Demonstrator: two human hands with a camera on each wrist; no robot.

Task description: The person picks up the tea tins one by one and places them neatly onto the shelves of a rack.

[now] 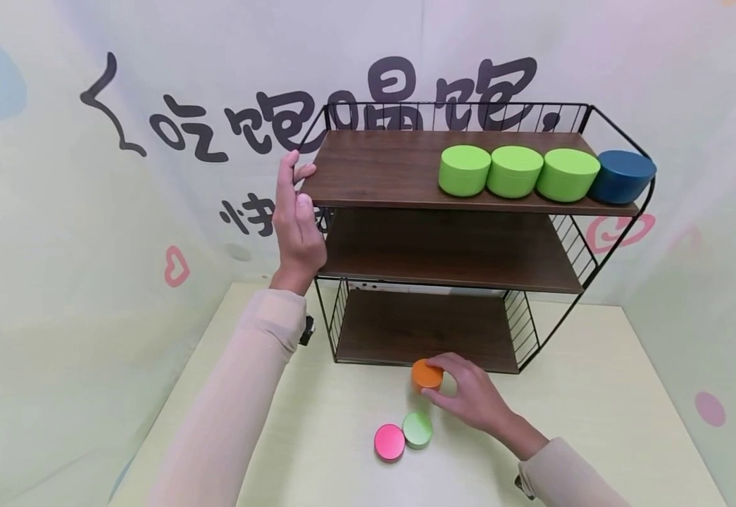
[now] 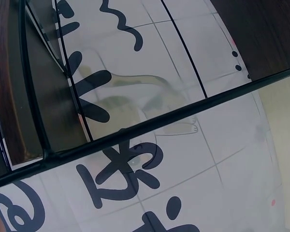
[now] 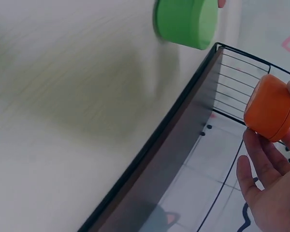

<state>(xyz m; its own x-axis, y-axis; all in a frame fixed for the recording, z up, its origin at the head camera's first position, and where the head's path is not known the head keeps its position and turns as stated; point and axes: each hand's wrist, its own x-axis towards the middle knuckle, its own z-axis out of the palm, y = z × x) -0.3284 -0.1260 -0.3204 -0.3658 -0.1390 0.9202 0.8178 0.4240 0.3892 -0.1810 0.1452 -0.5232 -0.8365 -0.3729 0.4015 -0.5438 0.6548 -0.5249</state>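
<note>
In the head view my right hand [image 1: 469, 391] pinches a round orange tin [image 1: 427, 374] between thumb and fingers, at the front edge of the bottom shelf. The right wrist view shows the orange tin [image 3: 269, 108] with a lid seam, held off the table. My left hand [image 1: 299, 229] rests against the left side of a three-tier rack [image 1: 444, 246], its fingers mostly straight and pointing up; what its far fingers touch is partly hidden. Near the right hand, a light green tin [image 1: 418, 430] and a pink tin [image 1: 389, 443] stand side by side on the table.
Three bright green tins [image 1: 515, 172] and a dark blue tin [image 1: 624, 176] line the right part of the top shelf. Thin black wire rails [image 1: 513, 116] edge the rack. Behind it hangs a pale printed backdrop [image 1: 171, 197], above a light table [image 1: 596, 394].
</note>
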